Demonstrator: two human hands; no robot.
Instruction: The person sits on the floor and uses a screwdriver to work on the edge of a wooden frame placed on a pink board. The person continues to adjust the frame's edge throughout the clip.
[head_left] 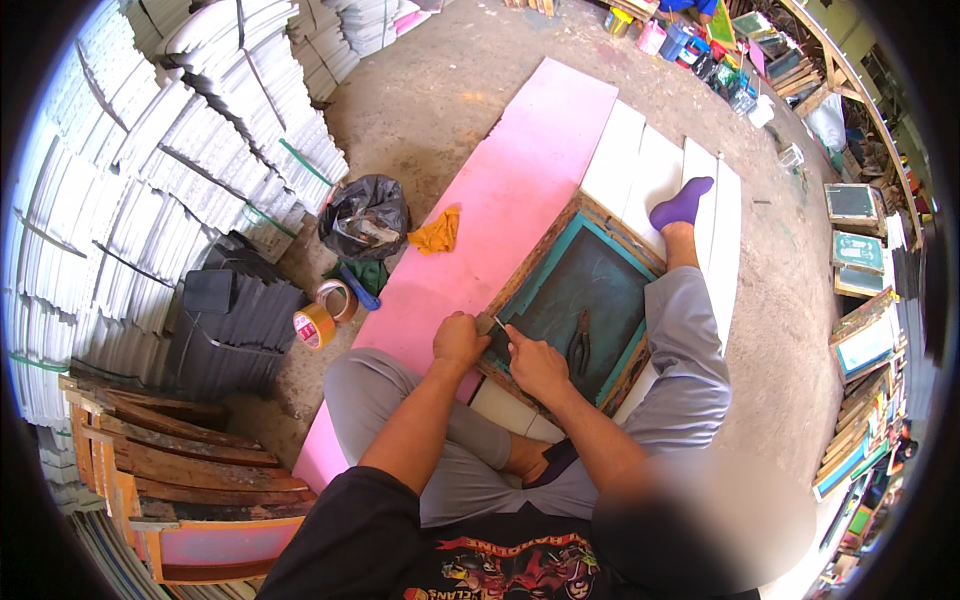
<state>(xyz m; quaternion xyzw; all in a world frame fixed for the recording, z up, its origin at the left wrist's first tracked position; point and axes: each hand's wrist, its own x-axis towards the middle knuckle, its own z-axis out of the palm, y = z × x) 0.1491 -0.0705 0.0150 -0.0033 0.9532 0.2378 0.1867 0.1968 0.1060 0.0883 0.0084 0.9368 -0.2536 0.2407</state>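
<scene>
A wooden screen-printing frame (533, 255) with dark mesh and a teal border lies tilted in front of me, by my legs. At its near-left corner my left hand (459, 341) is closed, its fingers mostly hidden against the wood. My right hand (538, 368) grips a thin metal tool (499, 322) with the index finger stretched along it. The tool's tip meets the same corner, close to my left hand; its exact kind is too small to tell. A pair of dark-handled pliers (580, 345) rests on the mesh, right of my right hand.
Beneath the frame are a pink board (500, 170) and white panels (613, 150). An orange cloth (435, 232), a black rubbish bag (366, 218) and tape rolls (314, 326) lie to the left. Tall white stacks (190, 130) and wooden frames (190, 470) stand beyond them.
</scene>
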